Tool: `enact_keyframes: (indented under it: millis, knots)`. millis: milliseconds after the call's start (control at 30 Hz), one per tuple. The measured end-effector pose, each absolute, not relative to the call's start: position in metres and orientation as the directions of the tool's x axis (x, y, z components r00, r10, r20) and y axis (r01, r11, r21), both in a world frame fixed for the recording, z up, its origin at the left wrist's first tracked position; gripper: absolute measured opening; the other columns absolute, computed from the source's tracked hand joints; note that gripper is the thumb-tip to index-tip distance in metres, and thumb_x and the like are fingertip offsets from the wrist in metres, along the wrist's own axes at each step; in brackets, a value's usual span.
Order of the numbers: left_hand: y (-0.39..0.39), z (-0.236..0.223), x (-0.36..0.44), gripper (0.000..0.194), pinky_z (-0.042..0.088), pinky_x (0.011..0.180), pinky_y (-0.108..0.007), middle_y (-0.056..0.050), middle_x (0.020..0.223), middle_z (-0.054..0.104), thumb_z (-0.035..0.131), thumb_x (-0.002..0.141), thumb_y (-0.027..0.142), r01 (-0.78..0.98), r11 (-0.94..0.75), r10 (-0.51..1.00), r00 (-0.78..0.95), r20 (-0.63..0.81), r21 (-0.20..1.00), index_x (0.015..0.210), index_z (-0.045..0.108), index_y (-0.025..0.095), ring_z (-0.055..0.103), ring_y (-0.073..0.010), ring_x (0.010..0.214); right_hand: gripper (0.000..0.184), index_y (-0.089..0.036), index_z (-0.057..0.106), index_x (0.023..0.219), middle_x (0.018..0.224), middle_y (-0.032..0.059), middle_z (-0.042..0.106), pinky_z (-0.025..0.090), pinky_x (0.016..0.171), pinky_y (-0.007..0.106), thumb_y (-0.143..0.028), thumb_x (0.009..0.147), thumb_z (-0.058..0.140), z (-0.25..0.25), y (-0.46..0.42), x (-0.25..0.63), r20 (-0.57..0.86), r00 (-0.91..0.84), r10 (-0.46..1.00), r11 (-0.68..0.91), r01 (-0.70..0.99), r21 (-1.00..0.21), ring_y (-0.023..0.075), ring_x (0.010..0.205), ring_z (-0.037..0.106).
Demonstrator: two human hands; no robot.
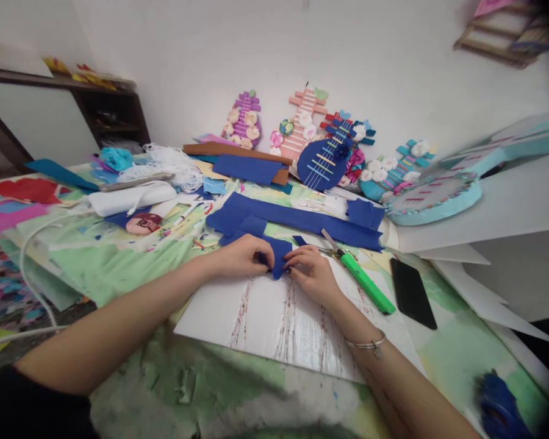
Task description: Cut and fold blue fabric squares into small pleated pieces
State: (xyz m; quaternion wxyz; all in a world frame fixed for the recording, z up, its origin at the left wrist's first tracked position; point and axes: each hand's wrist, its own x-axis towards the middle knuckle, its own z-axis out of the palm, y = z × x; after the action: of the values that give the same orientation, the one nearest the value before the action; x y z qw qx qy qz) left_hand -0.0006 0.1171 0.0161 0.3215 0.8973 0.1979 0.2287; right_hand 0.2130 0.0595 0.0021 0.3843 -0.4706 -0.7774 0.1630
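My left hand (246,256) and my right hand (315,275) face each other over a white board (265,323) streaked with dark marks. Between them is a small dark-blue piece of felt or paper (280,256), its lower edge bent. The left fingers are curled and pinch its left side. On the opposite side, my right thumb and fingertips close on its edge. Just behind lie another blue piece (252,227) and a long blue strip (297,218). Beside my right hand rest scissors (324,250) and a green utility knife (366,283) with its blade out.
A black phone (412,292) lies right of the knife. Decorated guitar-shaped crafts (322,163) lean against the wall. White yarn (178,167), a white glue gun (132,198) with its cord, and a red piece (30,188) occupy the left. A dark-blue object (501,402) sits front right.
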Motion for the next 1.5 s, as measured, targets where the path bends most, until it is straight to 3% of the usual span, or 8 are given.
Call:
enact_keyframes:
  millis: [167, 333, 567, 800, 1067, 1200, 1500]
  knots:
    - [0.118, 0.021, -0.002, 0.020, 0.048, 0.076, -0.025, -0.003, 0.085, 0.071, 0.056, 0.073, 0.007, 0.204, -0.677, 0.494, 0.838, 0.231, 0.707, 0.081, 0.072, 0.017, 0.064, -0.0143, 0.080, 0.026, -0.021, 0.073, 0.077, 0.083, 0.0054, 0.070, 0.047, 0.082, 0.039, -0.003, 0.072, 0.055, -0.001, 0.062, 0.215, 0.444, -0.312, 0.840, 0.538, 0.593, -0.599, 0.0215, 0.087, 0.057]
    - [0.121, 0.022, -0.007, 0.020, 0.048, 0.077, -0.026, -0.002, 0.083, 0.070, 0.057, 0.070, 0.006, 0.237, -0.704, 0.485, 0.849, 0.209, 0.669, 0.077, 0.071, 0.019, 0.063, -0.0154, 0.082, 0.024, -0.023, 0.073, 0.073, 0.081, 0.0046, 0.070, 0.048, 0.079, 0.037, -0.004, 0.071, 0.058, -0.005, 0.065, 0.221, 0.459, -0.268, 0.847, 0.519, 0.602, -0.607, 0.0204, 0.083, 0.060]
    - [0.123, 0.021, -0.007, 0.024, 0.047, 0.078, -0.026, -0.003, 0.087, 0.070, 0.050, 0.080, 0.007, 0.186, -0.726, 0.427, 0.877, 0.222, 0.662, 0.084, 0.070, 0.018, 0.063, -0.0143, 0.083, 0.022, -0.024, 0.073, 0.076, 0.084, 0.0040, 0.071, 0.049, 0.083, 0.037, -0.007, 0.074, 0.059, 0.000, 0.063, 0.216, 0.459, -0.383, 0.802, 0.598, 0.514, -0.615, 0.0195, 0.086, 0.061]
    - [0.119, 0.022, -0.004, 0.024, 0.046, 0.081, -0.028, -0.003, 0.087, 0.069, 0.045, 0.083, 0.007, 0.189, -0.731, 0.430, 0.874, 0.227, 0.655, 0.086, 0.067, 0.018, 0.062, -0.0148, 0.085, 0.022, -0.023, 0.074, 0.077, 0.081, 0.0044, 0.070, 0.048, 0.078, 0.035, -0.006, 0.073, 0.060, -0.003, 0.063, 0.215, 0.426, -0.336, 0.840, 0.541, 0.585, -0.605, 0.0200, 0.083, 0.059]
    - [0.122, 0.013, 0.003, 0.012, 0.044, 0.067, -0.023, -0.001, 0.082, 0.068, 0.054, 0.081, 0.014, 0.266, -0.662, 0.607, 0.739, 0.294, 0.700, 0.087, 0.064, 0.017, 0.058, -0.0115, 0.072, 0.028, -0.025, 0.074, 0.079, 0.076, 0.0021, 0.069, 0.048, 0.078, 0.034, -0.004, 0.072, 0.059, -0.005, 0.062, 0.214, 0.442, -0.238, 0.865, 0.494, 0.563, -0.662, 0.0192, 0.080, 0.059]
    - [0.122, 0.012, 0.004, 0.010, 0.043, 0.065, -0.022, 0.000, 0.081, 0.068, 0.058, 0.079, 0.016, 0.261, -0.644, 0.617, 0.733, 0.286, 0.719, 0.086, 0.065, 0.018, 0.058, -0.0110, 0.070, 0.023, -0.024, 0.073, 0.078, 0.079, 0.0028, 0.068, 0.049, 0.079, 0.034, -0.006, 0.071, 0.060, -0.004, 0.061, 0.213, 0.426, -0.170, 0.888, 0.442, 0.565, -0.697, 0.0194, 0.080, 0.061]
    - [0.121, 0.009, 0.006, 0.012, 0.043, 0.065, -0.023, 0.000, 0.079, 0.069, 0.056, 0.077, 0.011, 0.274, -0.674, 0.592, 0.756, 0.279, 0.686, 0.081, 0.066, 0.017, 0.060, -0.0116, 0.070, 0.013, -0.021, 0.069, 0.075, 0.078, 0.0031, 0.069, 0.045, 0.077, 0.035, -0.010, 0.075, 0.061, 0.000, 0.061, 0.212, 0.370, -0.244, 0.896, 0.435, 0.644, -0.629, 0.0201, 0.081, 0.058]
